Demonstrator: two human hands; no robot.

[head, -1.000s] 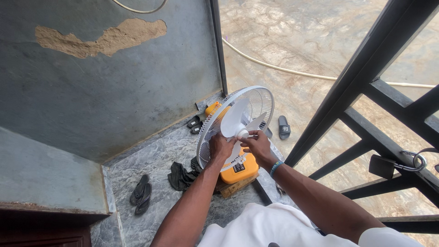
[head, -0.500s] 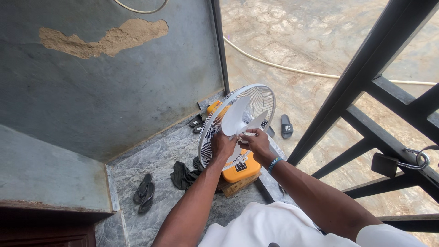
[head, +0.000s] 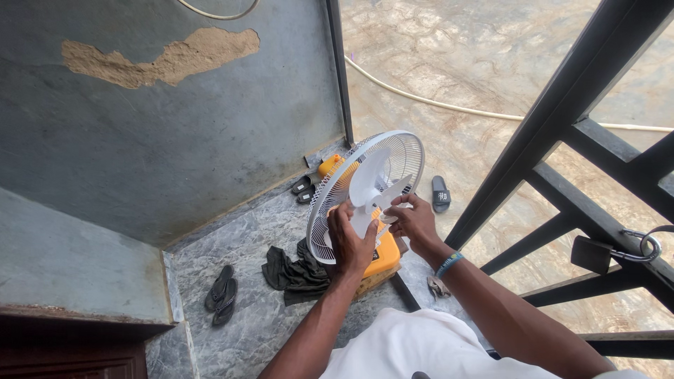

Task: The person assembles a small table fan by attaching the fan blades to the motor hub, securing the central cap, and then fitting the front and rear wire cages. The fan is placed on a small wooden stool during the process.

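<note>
Both hands on a small white fan point(head: 365, 193) w/ an orange base point(head: 385, 258), which sits on a wooden block point(head: 365, 283) on the grey marbled floor point(head: 239, 245), right by the doorway. Front guard is off, only the rear wire grille point(head: 404, 151) is on, so the white blades point(head: 368, 181) are exposed.

Left hand point(head: 349, 242) is low on the fan, fingers curled over the bottom edge of the grille/lower blade, grip closed on it afaict. Right hand point(head: 414, 219) is at the hub area, fingertips pinched narrow on a blade near the center; can't tell exactly what bit it's pinching tbh. Blue-green wristband point(head: 448, 264) on that wrist.

Other stuff around: dark crumpled cloth point(head: 295, 270) on the floor just left of the fan, pair of dark flip-flops point(head: 219, 295) further left, black sandals point(head: 304, 188) by the wall behind the fan, one dark slide point(head: 439, 193) outside on the concrete. Black metal gate point(head: 562, 140) on the right w/ a padlock point(head: 590, 254) hanging off it. Cream hose point(head: 449, 109) runs across the ground outside.
</note>
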